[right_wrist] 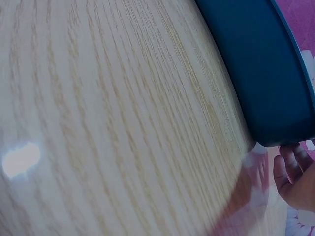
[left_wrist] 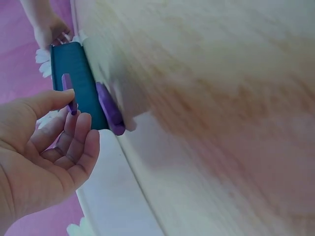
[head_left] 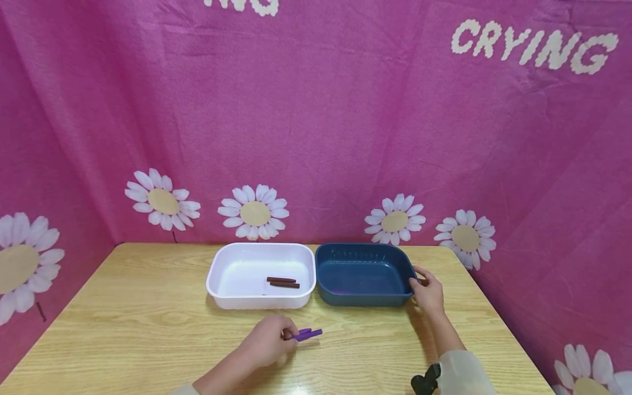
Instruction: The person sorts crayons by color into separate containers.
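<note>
My left hand (head_left: 266, 340) is low over the table, in front of the white bin (head_left: 261, 302). In the left wrist view its thumb and fingers pinch a purple crayon (left_wrist: 68, 86), and a second purple crayon (left_wrist: 109, 105) shows just beyond the fingertips. At the far right end of the dark blue bin (head_left: 365, 300), my right hand (head_left: 428, 292) holds the rim, thumb on the near side. The right wrist view shows curled fingers (right_wrist: 280, 172) at that end wall. Two brown crayons (head_left: 284, 285) lie inside the white bin.
Both bins stand side by side at the back of the wooden table (head_left: 148, 318). Something purple (head_left: 339, 292) shows at the near inner wall of the blue bin. A pink curtain (head_left: 316, 126) with daisies hangs close behind. A black object (head_left: 425, 379) sits at the right sleeve.
</note>
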`<state>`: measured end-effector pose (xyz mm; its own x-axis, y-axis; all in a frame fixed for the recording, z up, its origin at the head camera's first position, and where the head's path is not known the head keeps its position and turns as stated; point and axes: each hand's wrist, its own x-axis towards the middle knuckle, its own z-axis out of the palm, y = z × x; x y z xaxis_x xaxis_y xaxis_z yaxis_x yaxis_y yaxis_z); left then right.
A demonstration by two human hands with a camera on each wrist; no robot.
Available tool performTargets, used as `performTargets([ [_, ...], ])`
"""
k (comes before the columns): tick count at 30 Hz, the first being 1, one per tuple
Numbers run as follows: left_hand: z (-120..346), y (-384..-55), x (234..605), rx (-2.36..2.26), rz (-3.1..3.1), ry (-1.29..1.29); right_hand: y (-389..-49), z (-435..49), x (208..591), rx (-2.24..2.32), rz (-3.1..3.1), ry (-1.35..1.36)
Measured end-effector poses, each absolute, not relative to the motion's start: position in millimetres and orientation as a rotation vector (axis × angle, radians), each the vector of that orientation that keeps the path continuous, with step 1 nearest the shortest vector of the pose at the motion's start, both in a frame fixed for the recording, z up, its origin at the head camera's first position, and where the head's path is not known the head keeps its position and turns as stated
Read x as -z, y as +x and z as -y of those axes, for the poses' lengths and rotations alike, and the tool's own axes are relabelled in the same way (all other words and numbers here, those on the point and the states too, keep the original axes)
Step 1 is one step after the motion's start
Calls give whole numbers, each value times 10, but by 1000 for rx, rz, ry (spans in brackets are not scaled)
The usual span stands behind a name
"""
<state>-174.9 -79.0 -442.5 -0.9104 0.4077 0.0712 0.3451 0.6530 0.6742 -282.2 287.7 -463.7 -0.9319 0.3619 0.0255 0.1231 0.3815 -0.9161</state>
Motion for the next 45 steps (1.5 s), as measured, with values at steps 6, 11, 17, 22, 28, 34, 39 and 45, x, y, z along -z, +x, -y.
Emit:
performTargets([
  [6,771,-1781,4359,-1122,-2800,612,-2809,-2867,4615,-1547,2427,-428],
  [11,756,-1795,4322,-1154,-2836,646,-2802,-2864,4610,-1542,2432,-424],
  [17,725,-1845,4270,-1159,-2818,618,-2803,-2859,4615,-1538,2440,-422],
  [22,706,-1900,4235,-1190,-2815,628,-2803,-2849,4606,-1541,2434,-427],
  [28,669,-1947,4200,-1206,-2832,601,-2797,-2855,4604,-1537,2427,-414],
  [34,625,-2014,4167,-1240,-2850,599,-2791,-2850,4599,-1547,2425,-415],
  [39,592,-2081,4130,-1273,-2875,643,-2787,-2843,4594,-1549,2424,-419],
  [45,535,-2183,4066,-1298,-2872,605,-2778,-2844,4585,-1554,2432,-431],
])
